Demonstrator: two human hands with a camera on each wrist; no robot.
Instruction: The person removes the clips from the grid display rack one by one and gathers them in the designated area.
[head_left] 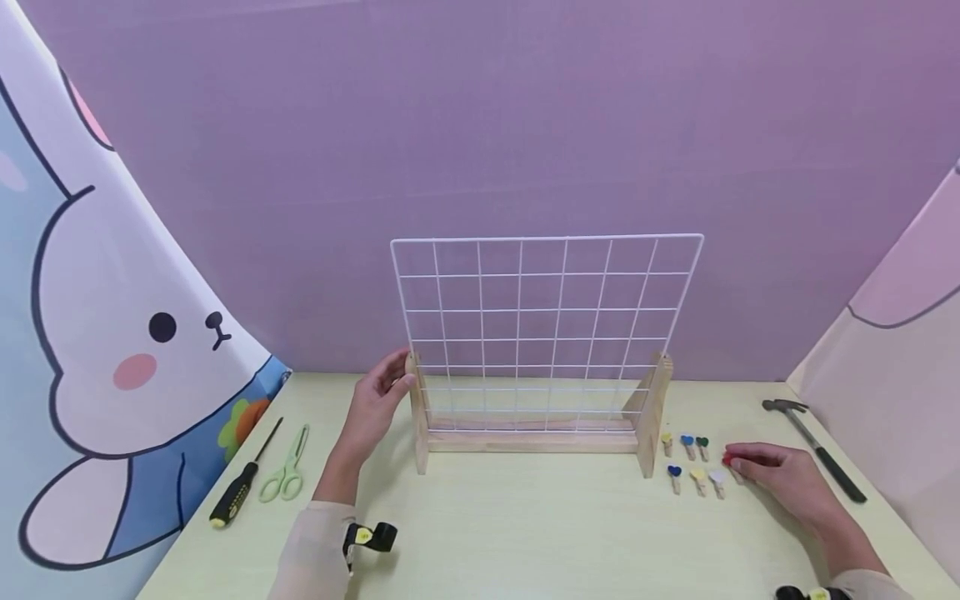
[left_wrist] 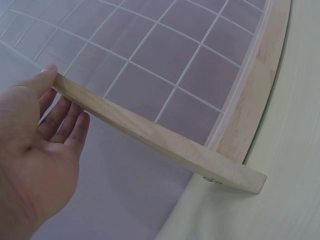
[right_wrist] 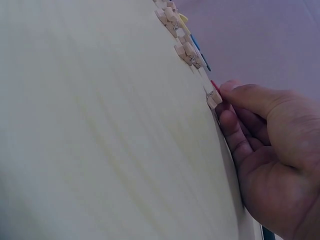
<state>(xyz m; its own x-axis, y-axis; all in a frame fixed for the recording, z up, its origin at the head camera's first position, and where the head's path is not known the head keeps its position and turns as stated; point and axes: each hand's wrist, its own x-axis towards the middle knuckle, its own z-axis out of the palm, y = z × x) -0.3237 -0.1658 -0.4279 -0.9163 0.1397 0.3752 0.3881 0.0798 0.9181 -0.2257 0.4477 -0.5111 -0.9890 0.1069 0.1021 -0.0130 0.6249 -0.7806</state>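
Observation:
A white wire grid panel [head_left: 547, 238] leans back in a wooden stand [head_left: 528, 447] at the middle of the table. My left hand [head_left: 372, 410] holds the top end of the stand's left side piece [left_wrist: 150, 131], thumb on its edge and fingers behind it. On the right, my right hand [head_left: 783, 481] pinches a small wooden clothespin with a red heart [head_left: 727, 459] between thumb and fingers, low at the tabletop. Beside it lie several more heart clothespins [head_left: 675, 480] in two rows, with yellow, blue, green and white hearts.
A hammer [head_left: 817, 450] with a dark handle lies right of my right hand. On the left are a black and yellow screwdriver [head_left: 238, 492] and green scissors [head_left: 285, 479]. Purple cloth [head_left: 540, 125] hangs behind the table, with a rabbit-print cloth [head_left: 112, 333] at the left.

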